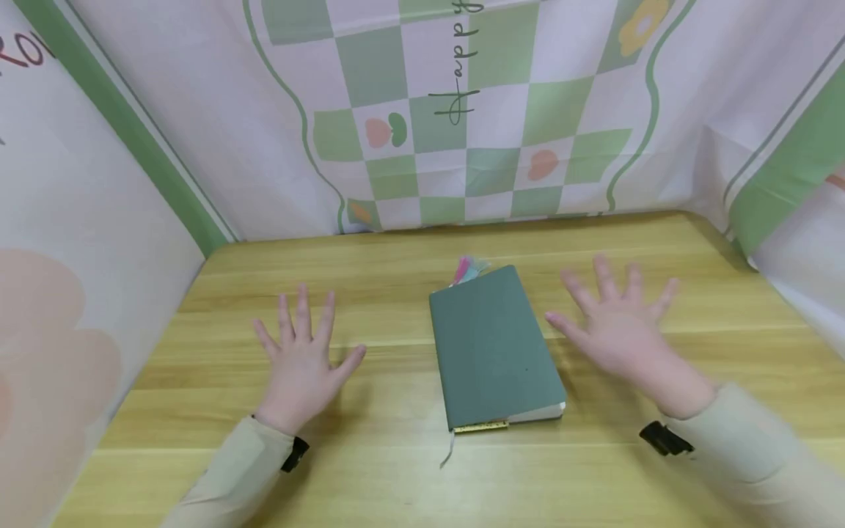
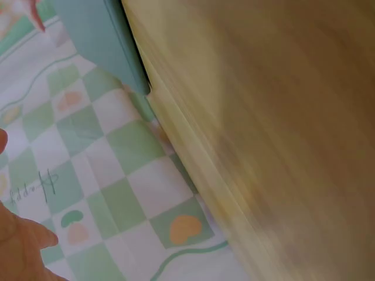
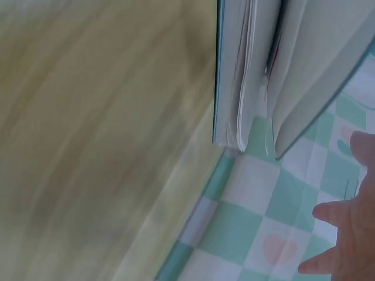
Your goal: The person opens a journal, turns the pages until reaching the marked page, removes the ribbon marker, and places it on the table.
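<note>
A green-covered notebook [image 1: 495,348] lies closed on the wooden table, slightly tilted. Pink and pale blue tassels [image 1: 469,269] stick out at its top. A yellow strip with markings [image 1: 480,426] and a thin grey ribbon [image 1: 447,449] show at its bottom edge. To its left, my left hand [image 1: 300,374] hovers with fingers spread, apart from the book. My right hand [image 1: 620,330] is spread on the other side, also apart from it and holding nothing. In the right wrist view, the notebook's page edges [image 3: 240,76] face the camera, with the cover standing somewhat away.
The wooden table [image 1: 383,484] reaches back to a hanging cloth [image 1: 436,176] with green and white checks. More cloth [image 1: 79,220] hangs along the left side, and another piece [image 1: 792,183] on the right. Each sleeve has a black strap near the wrist.
</note>
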{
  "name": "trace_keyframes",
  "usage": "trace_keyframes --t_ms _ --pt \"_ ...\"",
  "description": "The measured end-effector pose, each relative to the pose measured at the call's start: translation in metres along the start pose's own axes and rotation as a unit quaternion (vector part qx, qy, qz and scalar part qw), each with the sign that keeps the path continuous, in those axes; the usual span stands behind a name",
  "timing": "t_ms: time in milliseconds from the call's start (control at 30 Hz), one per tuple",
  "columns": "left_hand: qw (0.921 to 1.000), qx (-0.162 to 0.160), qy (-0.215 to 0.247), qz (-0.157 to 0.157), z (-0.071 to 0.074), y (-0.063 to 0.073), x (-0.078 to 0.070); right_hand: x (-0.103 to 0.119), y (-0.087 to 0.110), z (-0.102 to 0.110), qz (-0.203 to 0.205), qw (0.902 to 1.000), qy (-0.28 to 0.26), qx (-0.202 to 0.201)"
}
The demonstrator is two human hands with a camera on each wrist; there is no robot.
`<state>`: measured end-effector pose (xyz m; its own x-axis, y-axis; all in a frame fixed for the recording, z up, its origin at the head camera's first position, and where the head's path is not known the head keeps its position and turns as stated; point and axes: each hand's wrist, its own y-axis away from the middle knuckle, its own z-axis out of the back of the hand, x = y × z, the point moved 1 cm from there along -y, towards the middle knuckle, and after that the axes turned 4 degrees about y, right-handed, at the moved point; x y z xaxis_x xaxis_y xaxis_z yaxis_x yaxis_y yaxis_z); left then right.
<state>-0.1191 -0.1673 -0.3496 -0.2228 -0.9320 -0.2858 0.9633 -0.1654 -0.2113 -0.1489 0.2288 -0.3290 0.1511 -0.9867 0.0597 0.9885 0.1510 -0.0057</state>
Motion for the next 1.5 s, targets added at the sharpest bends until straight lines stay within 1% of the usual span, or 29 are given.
trace_keyframes --t_ms 167,300,500,567,667,767,900,967,1033,1067,1100,1133,1167,1233,1267,1333,1367,1400,1433,1467,1500 --pt "0.9998 0.015 0.006 -0.01 -0.006 0.003 -0.005 0.012 0.0 -0.007 0.022 0.9997 0.0 0.006" --pt "0.9992 0.034 0.016 -0.016 -0.01 0.005 -0.008 0.022 -0.001 -0.011 0.043 0.999 -0.003 0.007" --pt "0.9966 0.05 0.062 -0.017 -0.01 0.005 -0.012 0.04 -0.002 -0.012 0.083 0.9961 -0.029 -0.001" --pt "0.9946 0.057 0.085 -0.014 -0.009 0.005 -0.014 0.045 -0.002 -0.01 0.09 0.9951 -0.04 -0.003" --pt "0.9911 0.067 0.115 -0.006 -0.007 0.004 -0.015 0.051 -0.001 -0.008 0.093 0.9928 -0.075 0.006" --pt "0.9877 0.073 0.138 0.002 -0.007 0.004 -0.015 0.055 -0.002 -0.007 0.079 0.9905 -0.11 0.021" --pt "0.9842 0.079 0.159 0.007 -0.007 0.003 -0.015 0.056 -0.004 -0.007 0.065 0.99 -0.122 0.028" --pt "0.9794 0.078 0.185 0.014 -0.006 0.002 -0.014 0.056 -0.004 -0.007 0.076 0.988 -0.133 0.021" --pt "0.97 0.078 0.229 0.024 -0.004 0.0 -0.013 0.057 -0.003 -0.006 0.095 0.9832 -0.155 0.004" --pt "0.9636 0.078 0.254 0.029 -0.002 0.0 -0.012 0.058 -0.003 -0.005 0.107 0.9795 -0.171 -0.003" --pt "0.9543 0.08 0.286 0.033 -0.001 -0.001 -0.011 0.059 -0.002 -0.004 0.117 0.9751 -0.188 -0.006" --pt "0.9434 0.083 0.319 0.036 0.0 -0.001 -0.01 0.061 -0.002 -0.003 0.128 0.9697 -0.208 -0.007" --pt "0.9313 0.088 0.351 0.039 0.001 -0.002 -0.009 0.063 -0.001 -0.002 0.138 0.9627 -0.232 -0.005" --pt "0.9086 0.1 0.403 0.044 0.003 -0.002 -0.008 0.068 0.001 0.0 0.158 0.9439 -0.29 0.011" --pt "0.8945 0.108 0.431 0.047 0.003 -0.003 -0.008 0.071 0.001 -0.001 0.17 0.9331 -0.316 0.022" --pt "0.8622 0.127 0.487 0.056 0.003 -0.004 -0.009 0.077 0.003 -0.003 0.2 0.9073 -0.367 0.043" --pt "0.8455 0.137 0.513 0.058 0.003 -0.006 -0.01 0.081 0.003 -0.005 0.22 0.8964 -0.382 0.048" --pt "0.8274 0.149 0.538 0.06 0.002 -0.007 -0.012 0.084 0.003 -0.007 0.238 0.8884 -0.389 0.054" --pt "0.8079 0.161 0.564 0.062 0.001 -0.008 -0.014 0.087 0.004 -0.01 0.251 0.8843 -0.388 0.062" --pt "0.7897 0.173 0.585 0.064 0.001 -0.01 -0.016 0.09 0.004 -0.013 0.264 0.8823 -0.384 0.069" --pt "0.7732 0.183 0.604 0.064 0.0 -0.012 -0.018 0.093 0.004 -0.016 0.27 0.8823 -0.378 0.077"
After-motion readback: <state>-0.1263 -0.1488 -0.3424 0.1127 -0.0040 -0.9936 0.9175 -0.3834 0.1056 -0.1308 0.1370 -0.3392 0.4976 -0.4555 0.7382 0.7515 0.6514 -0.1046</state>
